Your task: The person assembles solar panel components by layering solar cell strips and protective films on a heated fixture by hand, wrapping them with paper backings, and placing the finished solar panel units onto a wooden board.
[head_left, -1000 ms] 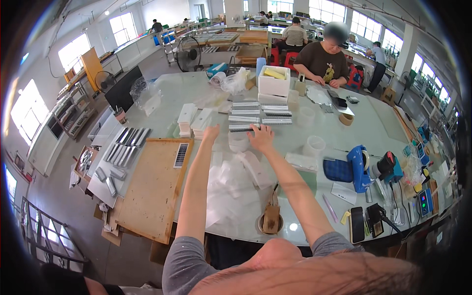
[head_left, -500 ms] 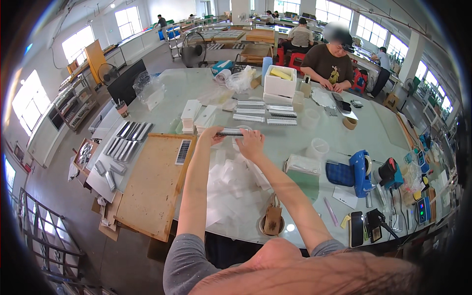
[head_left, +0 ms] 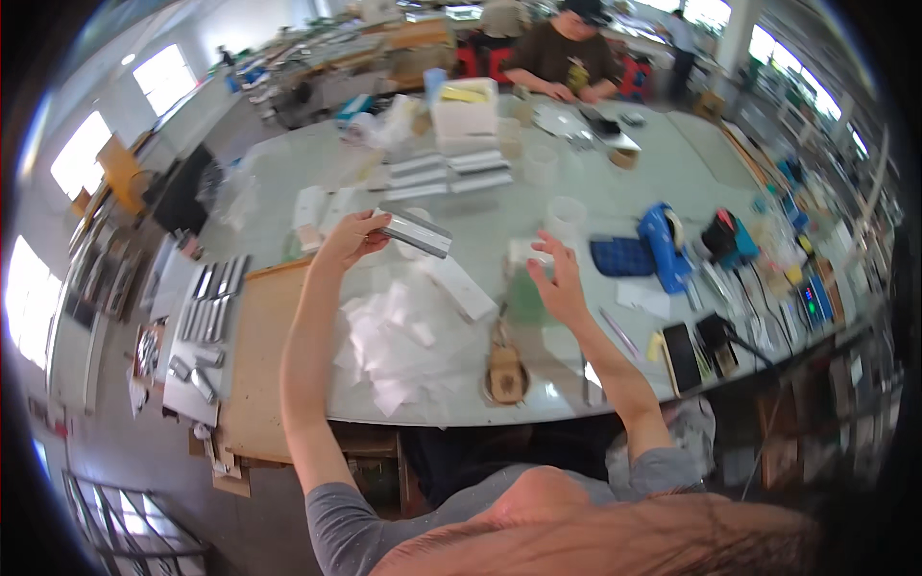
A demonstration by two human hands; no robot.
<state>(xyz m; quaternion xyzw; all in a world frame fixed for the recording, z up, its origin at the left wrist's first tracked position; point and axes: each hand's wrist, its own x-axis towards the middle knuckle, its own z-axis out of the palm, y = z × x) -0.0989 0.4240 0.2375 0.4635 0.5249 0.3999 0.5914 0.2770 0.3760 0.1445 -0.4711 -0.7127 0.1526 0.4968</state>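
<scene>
My left hand (head_left: 353, 241) grips one end of a flat silver-grey metal bar (head_left: 419, 233), which is held out over the table, tilted down to the right. My right hand (head_left: 561, 280) is open, its fingers spread and slightly blurred. It hovers beside a small stack of white sheets (head_left: 523, 252) lying on a green patch. Below the bar lies a loose heap of thin white sheets (head_left: 394, 336), with a long white strip-shaped piece (head_left: 463, 288) at its right. Rows of similar bars (head_left: 418, 176) lie farther back on the table.
More bars (head_left: 206, 320) lie at the left, near a brown board (head_left: 274, 355). A white foam box (head_left: 466, 120) stands at the back. At the right are a blue tape dispenser (head_left: 661, 245), a black phone (head_left: 681, 357) and cables. Across the table sits a co-worker (head_left: 567, 58).
My right hand has let go of the bar and moved right and nearer. The left hand keeps the bar, now tilted. The whole view has turned toward the right.
</scene>
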